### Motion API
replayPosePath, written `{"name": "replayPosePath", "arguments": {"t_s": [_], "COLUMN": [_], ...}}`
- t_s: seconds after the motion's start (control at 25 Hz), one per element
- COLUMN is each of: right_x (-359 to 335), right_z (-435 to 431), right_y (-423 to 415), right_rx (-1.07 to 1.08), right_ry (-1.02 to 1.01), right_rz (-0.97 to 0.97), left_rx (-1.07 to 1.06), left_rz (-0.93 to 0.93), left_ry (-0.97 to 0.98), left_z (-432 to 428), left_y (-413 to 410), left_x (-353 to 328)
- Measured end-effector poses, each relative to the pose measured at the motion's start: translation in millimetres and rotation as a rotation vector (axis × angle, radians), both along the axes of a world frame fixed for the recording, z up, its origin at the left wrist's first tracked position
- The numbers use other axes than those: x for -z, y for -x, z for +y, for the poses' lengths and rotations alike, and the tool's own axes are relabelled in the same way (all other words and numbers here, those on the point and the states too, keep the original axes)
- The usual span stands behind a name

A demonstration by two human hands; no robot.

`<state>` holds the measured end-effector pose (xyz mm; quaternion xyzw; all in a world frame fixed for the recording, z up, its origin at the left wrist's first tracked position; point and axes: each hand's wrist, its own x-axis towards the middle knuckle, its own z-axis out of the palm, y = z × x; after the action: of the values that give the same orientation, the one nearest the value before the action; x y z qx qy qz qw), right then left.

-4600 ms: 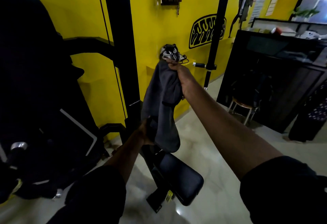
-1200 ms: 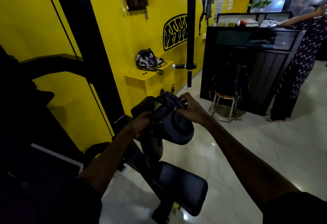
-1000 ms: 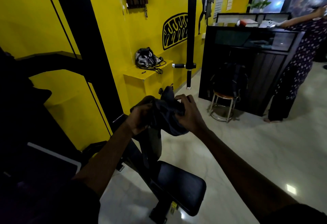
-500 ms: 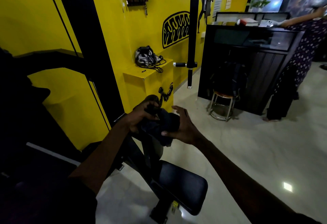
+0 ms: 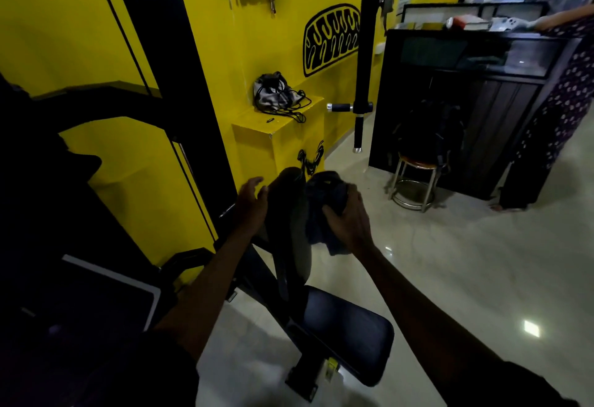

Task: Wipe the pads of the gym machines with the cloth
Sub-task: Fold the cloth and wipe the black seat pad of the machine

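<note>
Two hands: left hand [image 5: 252,205] spread beside pad [image 5: 289,226]; right hand [image 5: 348,223] gripping cloth [image 5: 326,191]; stool [image 5: 418,163] beyond.

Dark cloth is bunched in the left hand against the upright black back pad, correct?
Wrong hand. In the head view the right hand grips the bunched dark cloth against the upright black back pad; the left hand is open beside the pad.

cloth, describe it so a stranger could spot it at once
Find the black post by the yellow wall, then the upright pad before it. The right hand grips the cloth beside that pad: crumpled dark fabric, unlike the smooth pad.
</note>
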<state>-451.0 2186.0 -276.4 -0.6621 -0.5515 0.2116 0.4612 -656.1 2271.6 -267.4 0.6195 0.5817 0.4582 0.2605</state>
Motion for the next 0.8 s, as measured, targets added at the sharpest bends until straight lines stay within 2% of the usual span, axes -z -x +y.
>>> {"name": "replayPosePath", "arguments": {"t_s": [0.12, 0.32, 0.44, 0.56, 0.64, 0.8], "right_x": [-10.9, -2.3, 18.3, 51.0, 66.5, 67.8], "right_z": [35.1, 68.1, 66.4, 37.4, 27.6, 70.3], "right_y": [9.2, 51.5, 60.3, 66.6, 60.9, 34.8], "right_rx": [-0.028, -0.190, -0.143, -0.126, -0.129, -0.071], "right_ry": [-0.013, 0.068, -0.032, -0.036, -0.016, 0.040], "right_rz": [-0.070, -0.132, 0.044, 0.321, 0.406, 0.493], "left_rx": [0.174, 0.283, 0.299, 0.253, 0.221, 0.201], "left_rz": [0.029, -0.038, -0.150, -0.066, -0.011, -0.028], "left_ry": [0.129, 0.100, 0.121, 0.130, 0.107, 0.087], "left_z": [5.5, 5.1, 5.1, 12.2, 12.8, 0.8], "left_y": [9.5, 26.2, 26.3, 30.3, 32.5, 17.2], "left_x": [16.8, 20.1, 22.9, 31.1, 33.1, 31.1]}}
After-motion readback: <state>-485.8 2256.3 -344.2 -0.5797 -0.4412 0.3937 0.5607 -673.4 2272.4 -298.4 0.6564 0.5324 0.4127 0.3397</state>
